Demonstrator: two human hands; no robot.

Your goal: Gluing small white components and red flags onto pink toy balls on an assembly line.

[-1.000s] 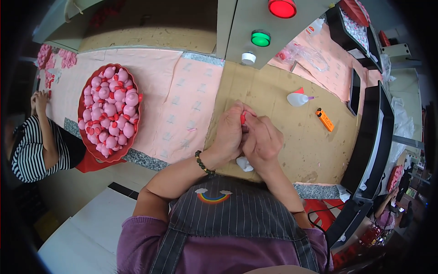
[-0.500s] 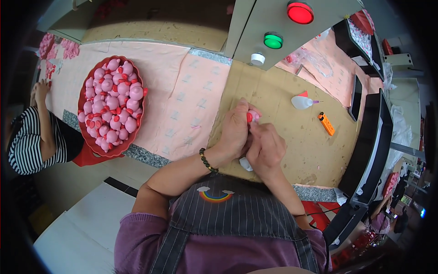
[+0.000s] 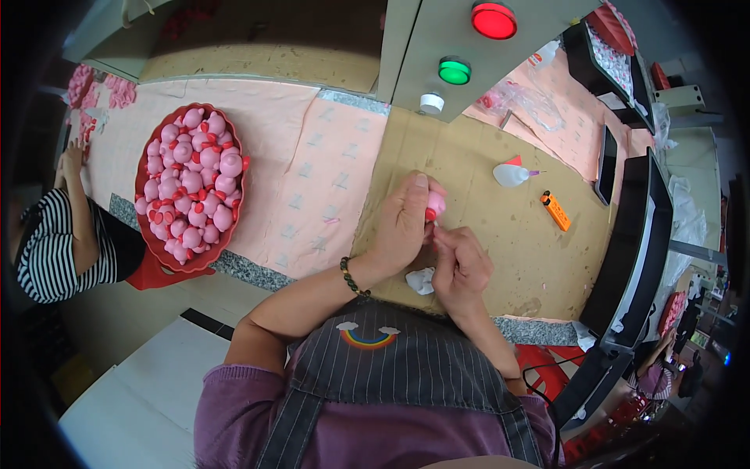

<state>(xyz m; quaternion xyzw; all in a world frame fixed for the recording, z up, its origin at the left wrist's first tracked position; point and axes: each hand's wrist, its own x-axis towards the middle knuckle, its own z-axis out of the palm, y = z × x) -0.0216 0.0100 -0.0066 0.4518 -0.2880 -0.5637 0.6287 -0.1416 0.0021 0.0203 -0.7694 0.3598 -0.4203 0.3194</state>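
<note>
Our 2 hands, left hand (image 3: 402,223) and right hand (image 3: 461,266), fingers pinching 1 pink toy (image 3: 434,205); 1 red basket (image 3: 148,156) full of pink toys (image 3: 191,184).

Left hand (image 3: 402,223) wrapped around a small pink toy figure (image 3: 435,205) over the brown cardboard sheet (image 3: 500,258), right hand (image 3: 461,266) pinching at its lower end, a crumpled white scrap (image 3: 420,280) just beside the wrists. Off to the left, a red basket (image 3: 148,152) heaped with pink figures on pink cloth (image 3: 312,172). To the right, a white glue bottle (image 3: 512,173) and an orange lighter (image 3: 555,210), well apart from both hands.
</note>
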